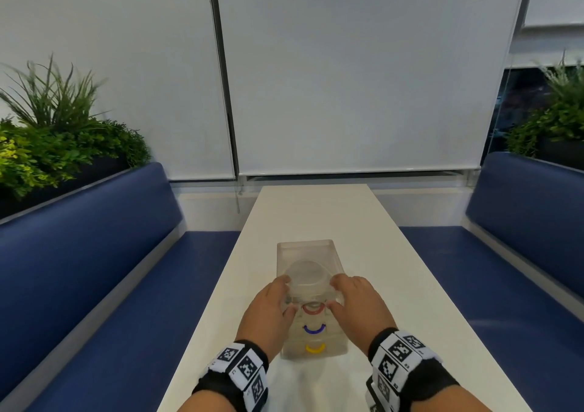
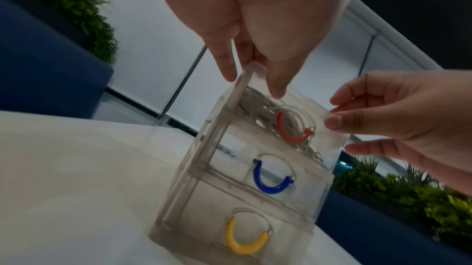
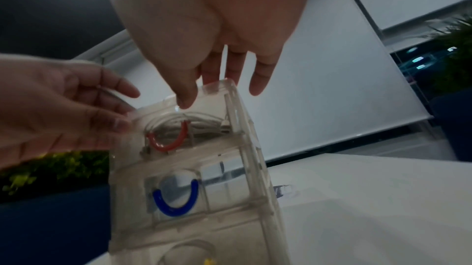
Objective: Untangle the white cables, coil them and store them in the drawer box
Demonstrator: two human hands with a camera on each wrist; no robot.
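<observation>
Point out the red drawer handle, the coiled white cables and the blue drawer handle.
red handle point(image 2: 293, 129): left wrist view, lower curve.
white cables point(image 3: 204, 123): right wrist view, coil behind top drawer's front.
blue handle point(image 2: 270, 183): left wrist view, lower curve.

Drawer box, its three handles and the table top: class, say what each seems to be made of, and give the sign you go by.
Drawer box: clear, slightly cloudy rigid plastic, probably; the white cables show through its walls.
Red handle, blue handle, yellow handle: glossy coloured plastic, it seems; smooth moulded curves with shine.
Table top: smooth white surface, perhaps laminate; the material beneath cannot be told.
</observation>
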